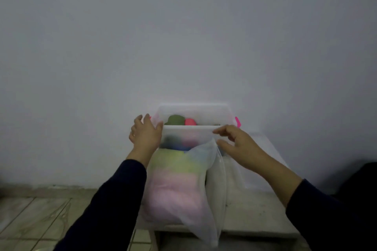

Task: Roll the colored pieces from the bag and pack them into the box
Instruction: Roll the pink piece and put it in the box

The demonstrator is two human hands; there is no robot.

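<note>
A clear plastic box (193, 128) with pink side latches stands at the far end of a low white table, against the wall. A dark green roll (174, 120) and a pink roll (190, 122) show above its near rim; bluish shapes blur through the front wall. My left hand (145, 133) lies against the box's left front corner with fingers straight. My right hand (236, 144) touches the near rim at its right end, fingers loosely bent. A white mesh bag (183, 185) holding yellow and pink pieces lies between my forearms, in front of the box.
The white table (255, 210) carries the bag and box; its front edge is near the frame's bottom. A plain grey wall (183, 36) rises behind. Tiled floor (36, 220) lies to the left. A dark object (365, 179) sits at the right edge.
</note>
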